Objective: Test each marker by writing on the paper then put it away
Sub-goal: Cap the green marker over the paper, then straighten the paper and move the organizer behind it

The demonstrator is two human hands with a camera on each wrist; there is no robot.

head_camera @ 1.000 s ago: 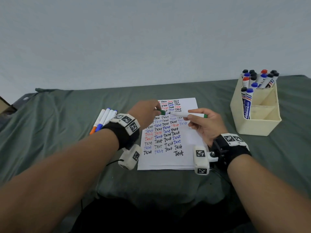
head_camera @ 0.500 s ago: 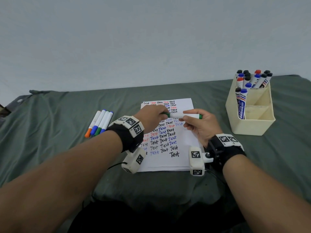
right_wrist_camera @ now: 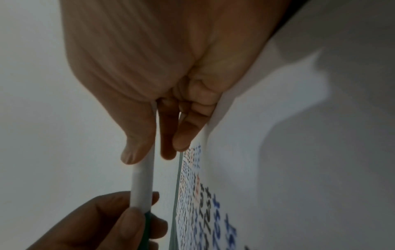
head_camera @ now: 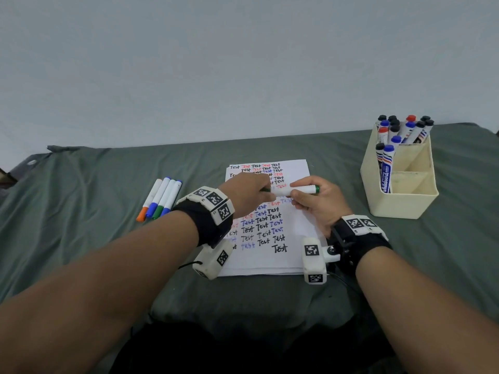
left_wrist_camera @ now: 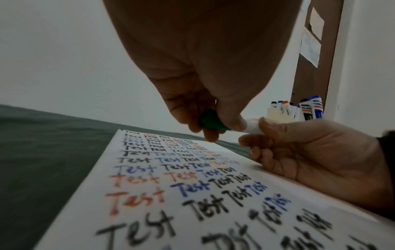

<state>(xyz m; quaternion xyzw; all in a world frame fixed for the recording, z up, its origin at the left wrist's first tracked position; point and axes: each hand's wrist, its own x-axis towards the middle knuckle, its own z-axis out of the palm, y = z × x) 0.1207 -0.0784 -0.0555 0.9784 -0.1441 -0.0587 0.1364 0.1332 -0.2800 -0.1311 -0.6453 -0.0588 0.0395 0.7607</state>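
A white marker (head_camera: 294, 189) with green ends is held level above the paper (head_camera: 297, 171), which is covered in rows of the word Test. My right hand (head_camera: 314, 202) grips its white barrel (right_wrist_camera: 142, 184). My left hand (head_camera: 249, 194) pinches the green cap (left_wrist_camera: 210, 121) at the marker's left end, and the cap sits against the barrel. The paper (left_wrist_camera: 192, 194) lies flat on the green cloth under both hands.
Several capped markers (head_camera: 162, 198) lie side by side on the green cloth left of the paper. A cream holder (head_camera: 399, 201) at the right holds several upright markers (head_camera: 402, 130). A wall rises behind the table.
The green cap, a short way off the marker's left end a second ago, has closed onto the barrel. Both hands have drawn together over the paper.
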